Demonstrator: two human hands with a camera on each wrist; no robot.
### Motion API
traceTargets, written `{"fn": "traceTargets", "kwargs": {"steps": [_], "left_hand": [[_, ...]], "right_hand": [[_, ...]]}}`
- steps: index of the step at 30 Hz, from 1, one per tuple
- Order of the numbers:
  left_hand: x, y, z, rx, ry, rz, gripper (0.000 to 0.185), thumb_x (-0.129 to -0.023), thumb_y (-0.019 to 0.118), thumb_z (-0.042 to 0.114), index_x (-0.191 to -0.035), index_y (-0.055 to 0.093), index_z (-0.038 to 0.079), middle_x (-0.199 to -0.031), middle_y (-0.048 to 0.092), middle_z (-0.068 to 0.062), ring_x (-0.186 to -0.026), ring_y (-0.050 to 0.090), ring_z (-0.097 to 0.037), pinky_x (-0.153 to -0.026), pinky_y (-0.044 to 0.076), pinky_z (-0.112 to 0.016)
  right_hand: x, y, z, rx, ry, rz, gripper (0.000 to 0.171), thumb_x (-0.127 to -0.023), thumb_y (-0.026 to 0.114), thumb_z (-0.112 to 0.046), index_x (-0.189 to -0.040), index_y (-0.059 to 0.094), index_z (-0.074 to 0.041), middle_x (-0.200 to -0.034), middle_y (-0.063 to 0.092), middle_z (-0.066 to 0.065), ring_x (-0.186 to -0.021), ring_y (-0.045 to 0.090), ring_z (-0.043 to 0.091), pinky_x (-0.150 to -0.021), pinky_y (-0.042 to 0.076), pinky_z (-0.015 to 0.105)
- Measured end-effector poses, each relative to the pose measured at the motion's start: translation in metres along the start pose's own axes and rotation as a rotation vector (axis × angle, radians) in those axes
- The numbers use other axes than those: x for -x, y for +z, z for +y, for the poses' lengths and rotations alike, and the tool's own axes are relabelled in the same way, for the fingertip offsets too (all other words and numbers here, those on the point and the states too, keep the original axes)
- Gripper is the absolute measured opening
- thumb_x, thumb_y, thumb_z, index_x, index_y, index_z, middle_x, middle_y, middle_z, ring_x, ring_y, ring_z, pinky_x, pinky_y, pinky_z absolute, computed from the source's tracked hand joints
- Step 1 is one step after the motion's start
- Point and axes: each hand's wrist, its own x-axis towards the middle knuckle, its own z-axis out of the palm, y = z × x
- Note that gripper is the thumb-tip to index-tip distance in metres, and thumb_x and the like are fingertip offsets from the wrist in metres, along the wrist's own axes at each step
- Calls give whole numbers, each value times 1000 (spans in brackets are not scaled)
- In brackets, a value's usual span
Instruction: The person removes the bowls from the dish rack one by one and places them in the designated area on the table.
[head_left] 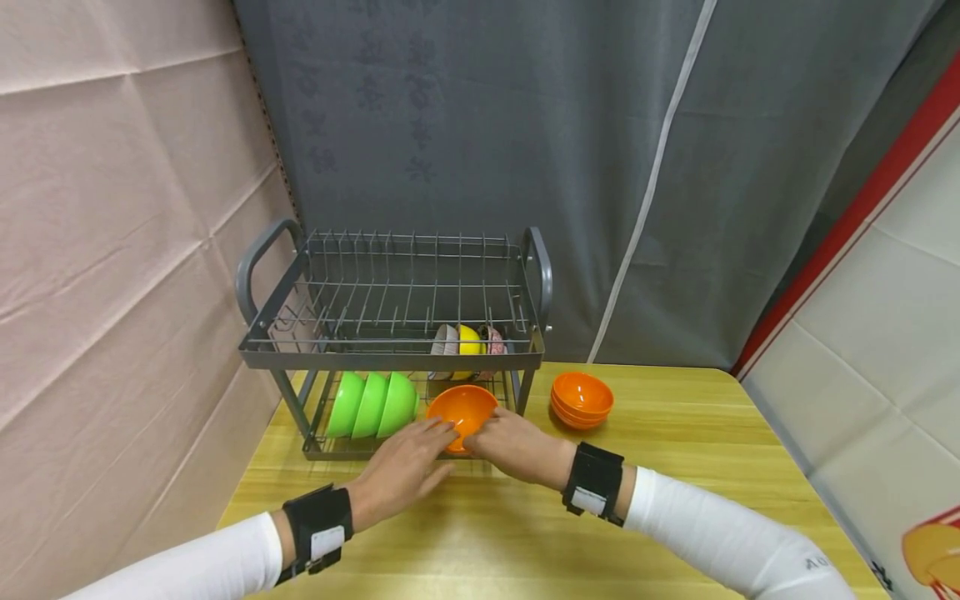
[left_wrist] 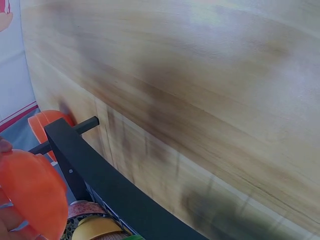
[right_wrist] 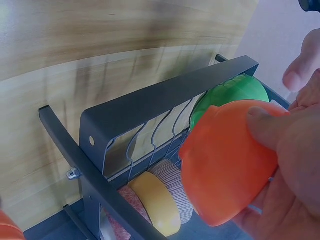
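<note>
In the lower middle of the head view, the right hand (head_left: 517, 446) pinches the orange bowl (head_left: 471, 402) at its right side, thumb on the outer wall as the right wrist view shows. The left hand (head_left: 408, 467) lies at the bowl's lower left, fingers extended with only a slight bend and thumb held apart; whether its fingertips touch the rim I cannot tell. The bowl is tilted, its inside facing the head camera, at the front of the lower tier of the grey two-tier dish rack (head_left: 390, 362), left of centre in the frame.

Just left of the bowl, three green bowls (head_left: 372, 406) stand on edge in a row on that tier. Behind it are a striped bowl (right_wrist: 173, 185), a yellow bowl (right_wrist: 157, 202) and a pink patterned bowl (right_wrist: 131, 205), side by side. At centre right of the head view, a stack of orange bowls (head_left: 581, 400) stands on the wooden table (head_left: 675, 442), near the rack's right side. A dark grey curtain (head_left: 465, 117) fills the upper part, and black wristbands (head_left: 596, 479) circle both wrists.
</note>
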Motion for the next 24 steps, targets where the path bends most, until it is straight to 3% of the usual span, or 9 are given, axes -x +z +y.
{"fn": "traceTargets", "kwargs": {"steps": [7, 11, 18, 24], "left_hand": [[2, 3, -1, 11, -4, -61, 69, -99, 58, 50, -155, 42, 13, -161, 40, -16, -151, 35, -37, -123, 32, -54], [3, 4, -1, 37, -12, -101, 73, -100, 56, 52, -160, 31, 18, -166, 28, -14, -156, 24, -35, -125, 27, -56], [6, 4, 0, 69, -15, -123, 74, -101, 52, 55, -162, 26, 23, -169, 21, -15, -156, 23, -37, -125, 24, -58], [8, 4, 1, 63, 2, -150, 75, -100, 52, 56, -162, 23, 26, -170, 15, -14, -156, 22, -37, -126, 21, -58]], "right_hand": [[7, 0, -3, -10, 10, -22, 10, -93, 70, -14, -99, 72, -22, -82, 74, -11, -67, 57, 2, -87, 56, 29], [14, 0, -6, -17, 15, -26, 10, -92, 71, -13, -97, 71, -22, -77, 70, -12, -63, 52, 3, -86, 55, 30], [27, 0, -11, -4, 9, 18, 5, -91, 72, -18, -92, 71, -23, -82, 74, -12, -69, 63, 3, -78, 52, 24], [41, -2, -15, 26, 11, 28, 7, -92, 71, -19, -88, 68, -24, -79, 72, -13, -70, 62, 4, -73, 46, 22]]}}
